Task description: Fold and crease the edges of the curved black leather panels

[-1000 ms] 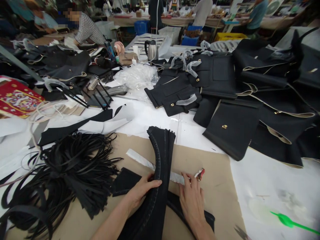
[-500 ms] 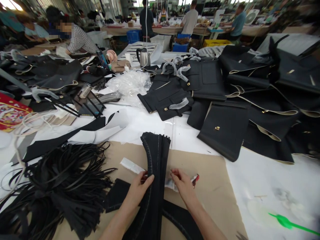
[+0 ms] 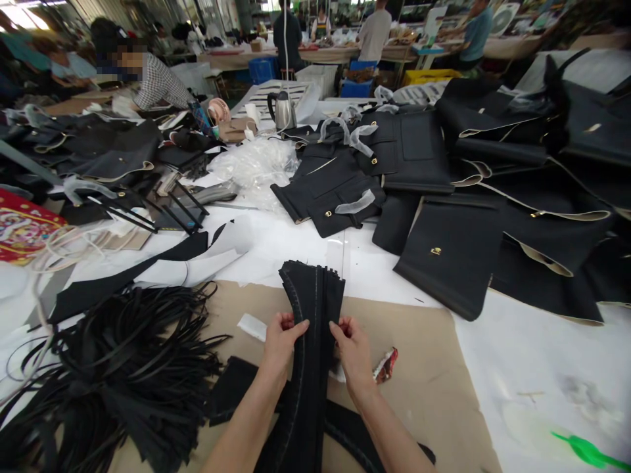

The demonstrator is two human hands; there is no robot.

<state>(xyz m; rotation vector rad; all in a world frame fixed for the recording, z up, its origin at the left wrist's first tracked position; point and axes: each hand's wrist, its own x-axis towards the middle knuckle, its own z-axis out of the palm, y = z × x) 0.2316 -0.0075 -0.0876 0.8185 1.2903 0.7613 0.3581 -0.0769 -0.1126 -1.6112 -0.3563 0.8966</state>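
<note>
A stack of curved black leather pieces (image 3: 311,368) stands fanned at its top end, with a pale stitched or marked line along the left curve. My left hand (image 3: 282,341) grips its left edge, thumb on the front and fingers behind. At the right edge my right hand (image 3: 353,347) pinches the pieces, its thumb on the face and the other fingers curled at the back. Beneath, more black leather pieces (image 3: 234,387) lie on brown paper (image 3: 424,368). A small red and white wrapper (image 3: 386,365) rests just right of my right hand.
A heap of thin black strips (image 3: 123,361) fills the left. Black bag parts (image 3: 448,256) with gold fittings are piled at the right and back. A steel kettle (image 3: 282,112), clear plastic (image 3: 256,167) and a green tool (image 3: 586,450) also lie about. Several people work beyond.
My right hand has moved left and up and taken hold of the stack's right edge. My left hand has slid slightly higher. The stack's top has spread a little to the right.
</note>
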